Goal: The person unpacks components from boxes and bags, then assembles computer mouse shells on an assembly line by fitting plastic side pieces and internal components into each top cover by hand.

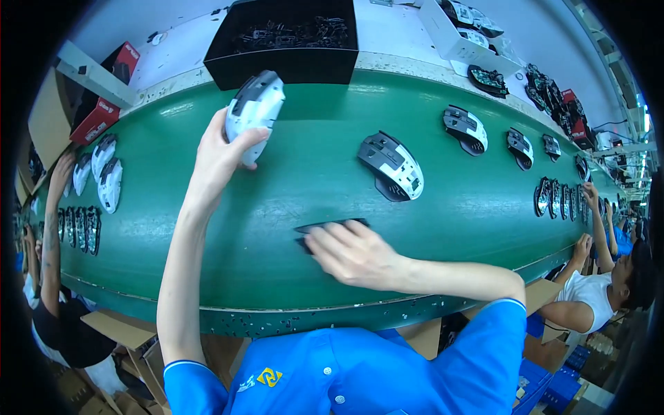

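Note:
My left hand (223,149) is wrapped round a white and grey computer mouse (260,104), raised over the green belt in front of a black bin. Lower down, near the belt's middle, my right hand (353,254) has its fingers closed over a thin black part (333,226). That part is mostly hidden by the hand and smeared by motion, so its exact kind does not show. Between my hands and the far side, to the right, a grey and white mouse (391,166) lies on the belt, touched by neither hand.
The black bin (280,66) holds small dark parts. More mice (465,130) sit along the belt at right, near a row of mouse bases (553,199). White shells (109,185) lie at left. Co-workers' arms (54,207) reach in from both sides. A white box (470,41) stands far right.

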Tool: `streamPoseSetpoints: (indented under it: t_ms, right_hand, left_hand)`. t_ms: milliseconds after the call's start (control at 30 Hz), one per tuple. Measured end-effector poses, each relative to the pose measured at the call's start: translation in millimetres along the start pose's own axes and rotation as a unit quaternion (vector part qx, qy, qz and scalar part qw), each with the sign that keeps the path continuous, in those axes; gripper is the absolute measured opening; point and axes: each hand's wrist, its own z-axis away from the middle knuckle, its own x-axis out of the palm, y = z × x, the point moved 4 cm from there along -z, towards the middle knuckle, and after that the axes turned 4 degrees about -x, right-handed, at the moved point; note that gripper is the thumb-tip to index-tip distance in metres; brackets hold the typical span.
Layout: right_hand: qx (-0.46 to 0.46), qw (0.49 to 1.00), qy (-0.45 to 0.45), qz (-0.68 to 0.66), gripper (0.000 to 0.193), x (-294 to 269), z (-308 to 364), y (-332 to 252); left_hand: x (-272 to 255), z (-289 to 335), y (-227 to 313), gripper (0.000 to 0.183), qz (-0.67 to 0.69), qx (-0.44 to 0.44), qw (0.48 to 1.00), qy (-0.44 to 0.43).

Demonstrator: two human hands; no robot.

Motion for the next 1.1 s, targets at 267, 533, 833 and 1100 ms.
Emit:
streamPoseSetpoints:
  t_ms: [267, 533, 833, 1100]
  right_hand:
    - [0.319, 0.733, -0.053, -0.599, 0.014, -31, -55, 44]
    - [0.389, 0.466, 0.037, -0.794, 0.066, -51, -77, 27]
    - [0.360, 0.553, 0.080, -0.747, 0.022, -57, -83, -9]
    - [0.359, 0.564, 0.062, -0.741, 0.020, -53, -77, -9]
  left_hand:
    - [-61, 100, -26, 0.048, 0.282, -0.080, 0.956, 0.025]
    - [-39, 141, -32, 0.081, 0.340, -0.140, 0.925, -0.095]
    - [-37, 167, -16, 0.132, 0.324, 0.041, 0.936, -0.132]
    - [-43, 167, -29, 0.127, 0.221, 0.090, 0.965, -0.108]
